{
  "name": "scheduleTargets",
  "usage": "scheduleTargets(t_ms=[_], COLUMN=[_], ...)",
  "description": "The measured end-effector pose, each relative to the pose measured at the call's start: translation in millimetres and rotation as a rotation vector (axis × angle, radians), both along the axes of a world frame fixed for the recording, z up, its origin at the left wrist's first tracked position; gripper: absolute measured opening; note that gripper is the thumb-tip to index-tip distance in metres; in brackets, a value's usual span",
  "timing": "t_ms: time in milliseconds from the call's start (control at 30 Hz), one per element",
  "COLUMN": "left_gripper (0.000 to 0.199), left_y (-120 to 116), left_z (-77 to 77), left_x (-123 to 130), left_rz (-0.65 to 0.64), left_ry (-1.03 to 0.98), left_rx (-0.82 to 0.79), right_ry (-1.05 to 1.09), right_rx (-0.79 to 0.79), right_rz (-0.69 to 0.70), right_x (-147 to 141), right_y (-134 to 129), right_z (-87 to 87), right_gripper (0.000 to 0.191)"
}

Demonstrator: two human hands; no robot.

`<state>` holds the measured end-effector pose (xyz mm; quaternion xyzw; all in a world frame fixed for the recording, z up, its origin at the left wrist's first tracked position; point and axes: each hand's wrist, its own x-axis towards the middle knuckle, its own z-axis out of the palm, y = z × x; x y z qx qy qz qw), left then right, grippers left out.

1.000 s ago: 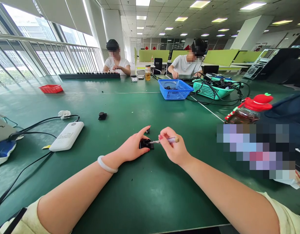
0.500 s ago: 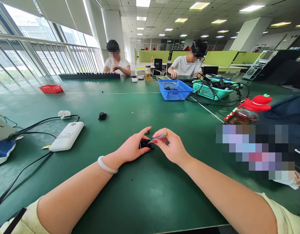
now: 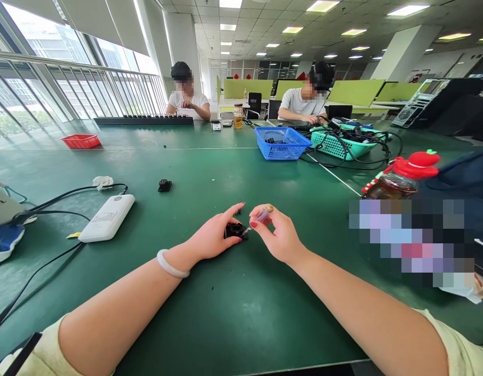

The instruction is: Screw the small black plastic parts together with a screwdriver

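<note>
My left hand (image 3: 209, 236) rests on the green table (image 3: 241, 313), thumb and fingers closed around a small black plastic part (image 3: 237, 231) that lies on the tabletop. In my right hand (image 3: 279, 237) I pinch a small screwdriver (image 3: 262, 214) with a clear purplish handle and a tan end. Its thin shaft slants down to the left, the tip at the right side of the black part; whether it touches is too small to tell. Just beyond my left fingertips lies a tiny dark piece (image 3: 237, 211). Another small black part (image 3: 164, 185) sits farther off to the left.
A white power bank (image 3: 108, 218) with black cables lies left. Beyond are a red tray (image 3: 81, 141), a blue basket (image 3: 283, 146) and a teal basket (image 3: 335, 146) heaped with cables. A red-lidded bottle (image 3: 398, 180) stands right. Two people sit across the table.
My right hand has shifted slightly to the right, and the screwdriver's handle with it. My left hand keeps its hold on the black part. The person at the far right has moved their arms.
</note>
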<state>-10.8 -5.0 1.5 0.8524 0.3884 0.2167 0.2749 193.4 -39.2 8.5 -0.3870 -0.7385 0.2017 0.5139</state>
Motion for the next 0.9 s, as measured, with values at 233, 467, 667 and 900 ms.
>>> scheduleTargets(t_ms=[233, 467, 667, 900], left_gripper=[0.081, 0.081, 0.074, 0.050], left_y=[-0.8, 0.1, -1.1, -2.1], left_z=[1.5, -1.2, 1.0, 3.0], left_x=[0.9, 1.4, 0.8, -0.3], left_rz=[0.007, -0.023, 0.006, 0.239], left_ry=[-0.007, -0.048, -0.061, 0.041], left_rx=[-0.014, -0.005, 0.064, 0.362], right_ry=[0.007, -0.090, 0.073, 0.233], right_rx=[0.094, -0.024, -0.035, 0.033], right_rz=[-0.021, -0.054, -0.192, -0.286], right_x=[0.3, -1.2, 3.9, 8.1], right_y=[-3.9, -2.3, 0.1, 5.1], right_z=[3.9, 5.2, 7.1, 1.6], right_gripper=[0.006, 0.011, 0.016, 0.017])
